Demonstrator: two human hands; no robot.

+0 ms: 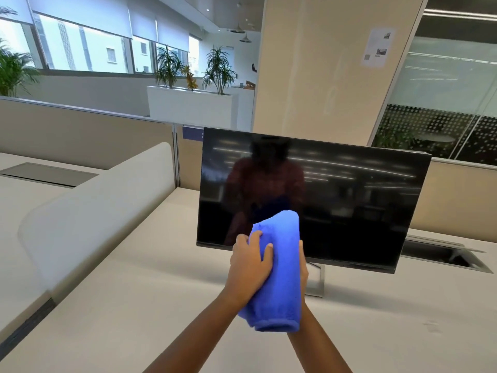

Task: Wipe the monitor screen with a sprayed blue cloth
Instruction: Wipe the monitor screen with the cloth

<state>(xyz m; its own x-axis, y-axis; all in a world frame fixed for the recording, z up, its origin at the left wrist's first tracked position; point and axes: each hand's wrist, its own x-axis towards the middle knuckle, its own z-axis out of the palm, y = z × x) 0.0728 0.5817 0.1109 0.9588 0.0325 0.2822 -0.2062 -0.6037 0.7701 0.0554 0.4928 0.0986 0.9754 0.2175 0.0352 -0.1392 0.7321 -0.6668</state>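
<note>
A black monitor [349, 189] stands on a beige desk [121, 305], its dark screen switched off and showing reflections. In front of its lower left part I hold a folded blue cloth [282, 278] upright with both hands. My left hand [248, 265] grips the cloth's left side with the fingers curled over it. My right hand [303, 265] is mostly hidden behind the cloth, only its edge and thumb showing on the right side. The cloth's top end overlaps the screen's lower part in the view; I cannot tell if it touches. No spray bottle is in view.
The monitor's metal stand [316, 281] sits just behind my hands. A white curved divider [94, 211] runs along the desk's left. An open cable hatch [443, 251] lies at the right behind the monitor. A beige partition [80, 127] and a pillar [322, 63] stand behind.
</note>
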